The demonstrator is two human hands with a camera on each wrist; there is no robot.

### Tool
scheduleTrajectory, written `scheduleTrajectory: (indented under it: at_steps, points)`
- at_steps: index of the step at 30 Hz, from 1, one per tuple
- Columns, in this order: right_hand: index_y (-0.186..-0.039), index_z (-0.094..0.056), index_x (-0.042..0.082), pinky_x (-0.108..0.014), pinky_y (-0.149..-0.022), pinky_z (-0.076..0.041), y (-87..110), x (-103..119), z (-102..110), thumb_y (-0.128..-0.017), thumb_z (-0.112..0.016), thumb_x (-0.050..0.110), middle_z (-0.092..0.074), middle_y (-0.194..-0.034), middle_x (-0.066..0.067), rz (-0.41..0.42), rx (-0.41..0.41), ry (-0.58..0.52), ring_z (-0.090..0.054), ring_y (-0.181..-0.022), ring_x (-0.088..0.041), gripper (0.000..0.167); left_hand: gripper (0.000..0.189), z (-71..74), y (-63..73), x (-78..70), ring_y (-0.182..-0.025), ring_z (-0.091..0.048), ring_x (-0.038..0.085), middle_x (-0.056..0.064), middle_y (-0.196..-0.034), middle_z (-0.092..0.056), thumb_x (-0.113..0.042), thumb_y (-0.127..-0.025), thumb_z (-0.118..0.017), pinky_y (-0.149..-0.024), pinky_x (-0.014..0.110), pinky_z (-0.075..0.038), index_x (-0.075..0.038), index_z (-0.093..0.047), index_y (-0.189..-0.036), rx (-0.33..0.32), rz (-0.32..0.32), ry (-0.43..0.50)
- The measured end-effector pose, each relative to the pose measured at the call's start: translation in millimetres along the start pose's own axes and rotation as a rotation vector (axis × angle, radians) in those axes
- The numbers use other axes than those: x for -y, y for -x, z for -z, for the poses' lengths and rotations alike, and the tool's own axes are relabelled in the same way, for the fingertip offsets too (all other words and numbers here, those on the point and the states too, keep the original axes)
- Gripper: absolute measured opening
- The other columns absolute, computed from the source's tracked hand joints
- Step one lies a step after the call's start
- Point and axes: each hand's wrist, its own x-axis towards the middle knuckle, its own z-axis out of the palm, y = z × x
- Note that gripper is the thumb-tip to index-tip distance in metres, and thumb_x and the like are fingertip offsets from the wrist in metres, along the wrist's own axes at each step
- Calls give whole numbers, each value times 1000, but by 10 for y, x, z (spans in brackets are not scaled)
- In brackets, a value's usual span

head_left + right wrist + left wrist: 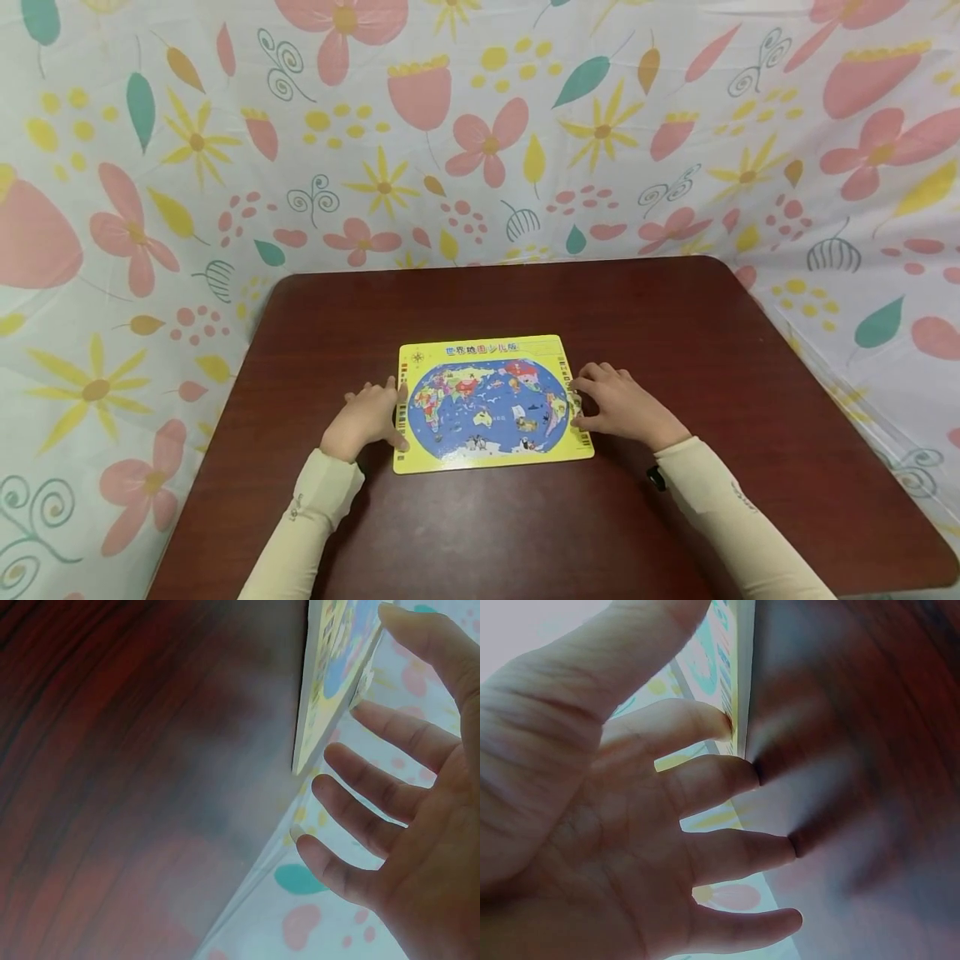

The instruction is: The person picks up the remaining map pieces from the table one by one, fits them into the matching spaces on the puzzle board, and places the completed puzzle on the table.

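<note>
A yellow-bordered children's world map board (pixel 487 462) lies flat on the dark red-brown table, its blue oval map face up with Chinese lettering along the top. My left hand (pixel 367 421) is at its left edge, thumb and index finger on the yellow border. In the left wrist view the fingers (pixel 735 855) are spread, and the index fingertip touches the side of the board (pixel 742 667). At the right edge, my right hand (pixel 622 407) has its thumb and index finger on the border. The right wrist view shows its other fingers (pixel 375 780) loosely bent beside the board (pixel 319 712).
The table (pixel 495 533) extends around the board, with rounded far corners. A white floral cloth (pixel 465 192) hangs behind it and along both sides. A small black object (pixel 656 477) shows at the right sleeve's cuff.
</note>
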Motion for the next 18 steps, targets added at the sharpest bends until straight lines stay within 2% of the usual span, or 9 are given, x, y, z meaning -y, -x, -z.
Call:
scheduleTrajectory:
  at_steps: [9, 18]
  points:
    - [-116, -73, 7, -50, -86, -44, -101, 86, -81, -77, -87, 36, -61, -112, -8, 6, 46, -18, -53, -100, -26, 50, 99, -21, 0, 21, -135, -31, 64, 33, -156, -32, -30, -68, -96, -99, 82, -25, 0, -48, -149, -10, -9, 6]
    - [-116, -74, 9, -50, -85, -44, -131, 124, -85, -77, -88, 38, -60, -111, -7, 5, 62, -13, -52, -99, -25, 51, 98, -45, 1, 38, -136, -30, 64, 32, -156, -31, -30, -68, -96, -99, 82, -24, -1, -49, -149, -15, -7, 22]
